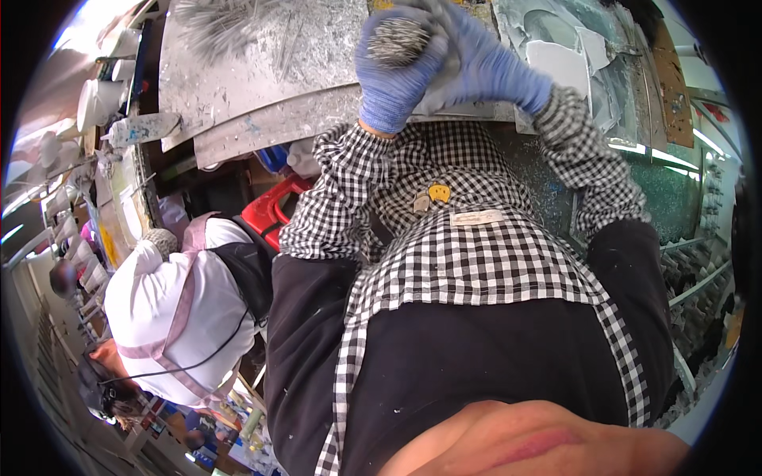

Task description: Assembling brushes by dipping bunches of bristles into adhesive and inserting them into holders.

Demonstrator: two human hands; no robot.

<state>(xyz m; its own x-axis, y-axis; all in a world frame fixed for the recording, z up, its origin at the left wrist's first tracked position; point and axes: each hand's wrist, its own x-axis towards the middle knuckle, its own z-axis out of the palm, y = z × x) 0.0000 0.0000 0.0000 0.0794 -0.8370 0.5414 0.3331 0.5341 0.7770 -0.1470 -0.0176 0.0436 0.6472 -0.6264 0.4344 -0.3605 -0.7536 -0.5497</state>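
At the far edge of the view, over the worktable, my left hand (394, 79) is closed around a bundle of thin grey sticks (398, 42), their ends packed together in a round cluster. My right hand (482, 65) comes in from the right against the same bundle. Its grey-coated fingers are smeared by motion, but they seem to curl over the far side of the bundle. Both hands wear blue knit gloves with grey palms. Loose sticks of the same kind (230, 30) lie spread on the table, left of my hands.
The grey, stained worktable (325, 99) has board edges towards me. Right of my hands are white-smeared sheets (559, 67). A white squeeze bottle (144, 128) lies at the table's left. A red stool (274, 208) stands below. A co-worker in white (186, 309) bends at the left.
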